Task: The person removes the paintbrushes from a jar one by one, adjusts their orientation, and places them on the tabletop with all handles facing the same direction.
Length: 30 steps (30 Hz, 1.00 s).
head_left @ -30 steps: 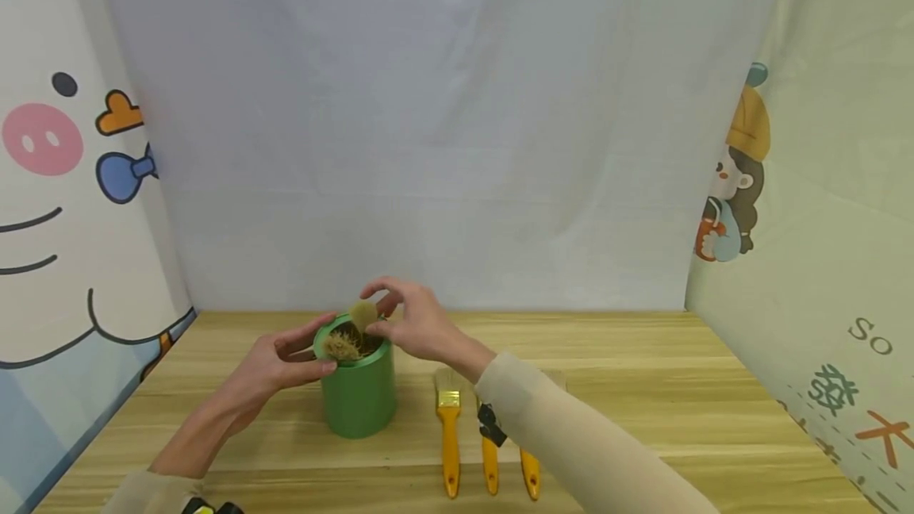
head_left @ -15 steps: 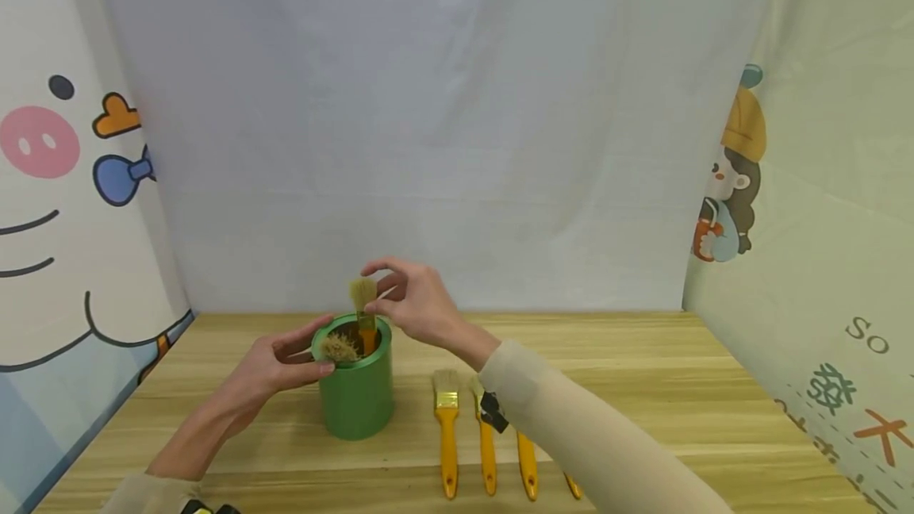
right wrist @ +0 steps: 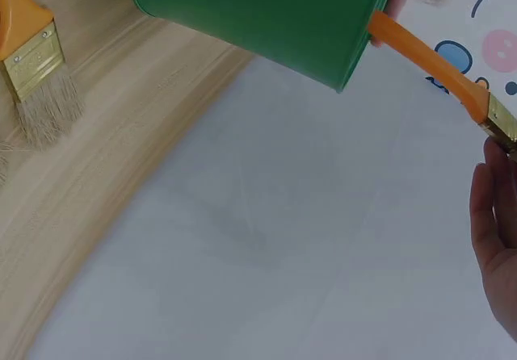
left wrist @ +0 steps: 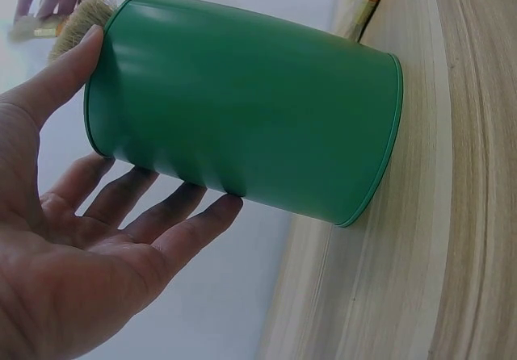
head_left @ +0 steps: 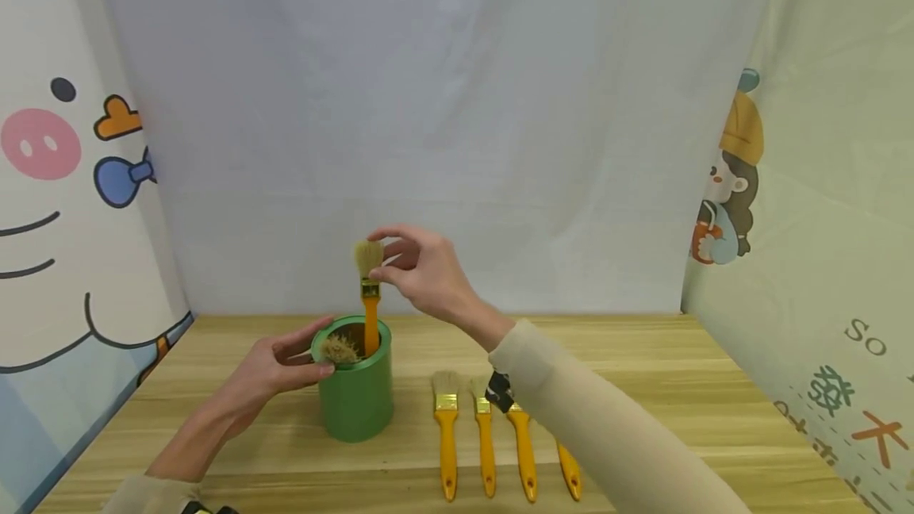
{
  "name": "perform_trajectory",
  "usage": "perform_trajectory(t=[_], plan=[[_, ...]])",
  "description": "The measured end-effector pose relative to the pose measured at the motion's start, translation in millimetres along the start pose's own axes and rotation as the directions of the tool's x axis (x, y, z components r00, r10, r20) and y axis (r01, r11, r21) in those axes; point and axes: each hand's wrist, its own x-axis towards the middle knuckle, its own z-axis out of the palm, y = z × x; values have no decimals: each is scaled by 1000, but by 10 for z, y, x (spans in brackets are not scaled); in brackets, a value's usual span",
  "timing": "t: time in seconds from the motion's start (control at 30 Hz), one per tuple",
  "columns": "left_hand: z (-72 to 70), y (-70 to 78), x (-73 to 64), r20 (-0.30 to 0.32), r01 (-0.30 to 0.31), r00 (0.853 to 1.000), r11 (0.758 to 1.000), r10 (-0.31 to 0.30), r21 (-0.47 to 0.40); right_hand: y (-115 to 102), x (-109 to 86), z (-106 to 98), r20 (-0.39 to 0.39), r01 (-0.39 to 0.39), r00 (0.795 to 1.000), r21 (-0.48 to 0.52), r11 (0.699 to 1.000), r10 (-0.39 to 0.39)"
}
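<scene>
Currently, a green, cylindrical, smooth-walled can (head_left: 355, 401) is standing upright on the left half of a pale wood-grain table (head_left: 607, 355), its mouth facing up. Inside it, a shaggy tuft of tan bristles (head_left: 339, 349) is poking up at the near-left part of the rim; the deeper interior is lying in shadow, so further contents cannot be told. Right of the tuft, an orange-handled paintbrush (head_left: 370, 304) with a brass-coloured ferrule is rising bristles-up and nearly vertical, its handle's lower end sitting within the can's mouth. The right hand (head_left: 432, 276) is pinching this brush, thumb and fingertips clamping it about the bristles and ferrule. The left hand (head_left: 274, 367) is gripping the can from the left, thumb pressing the near side at the rim and fingers, spaced apart, reaching round the far side. To the right of the can and nearer the person, a wide flat brush (head_left: 447, 435), a slimmer brush (head_left: 485, 443), a third brush (head_left: 524, 450) and a fourth brush (head_left: 569, 470) are lying side by side, handles pointing near; a cream sleeve (head_left: 607, 427) is passing over the right-hand ones, partly hiding them. A strip of wood is separating the can from this row. Boards are stretching left to a cartoon-printed cloth (head_left: 43, 284), right to a pale green cloth (head_left: 835, 205), and at the far edge a grey-white cloth (head_left: 450, 117) is hanging.
</scene>
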Motion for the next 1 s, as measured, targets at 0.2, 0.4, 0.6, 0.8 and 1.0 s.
perform_trajectory(t=[0.2, 0.4, 0.6, 0.8, 1.0], plan=[[3, 0, 1, -5, 3, 1000, 1000, -3, 7, -108, 65, -122, -26, 56, 998, 24, 998, -56], [16, -1, -3, -12, 5, 1000, 1000, -5, 0, -191, 65, -303, -58, 84, 995, 18, 996, -83], [16, 2, -12, -2, 0, 1000, 1000, 0, 6, -176, -36, -493, -70, 64, 996, -1, 998, -64], [20, 8, 0, -8, 10, 1000, 1000, -10, 15, -29, -260, -644, -81, 4, 997, -30, 1000, -6], [30, 5, 0, -7, 10, 1000, 1000, -9, 9, 164, -551, -766, -86, -90, 993, -52, 995, 85]])
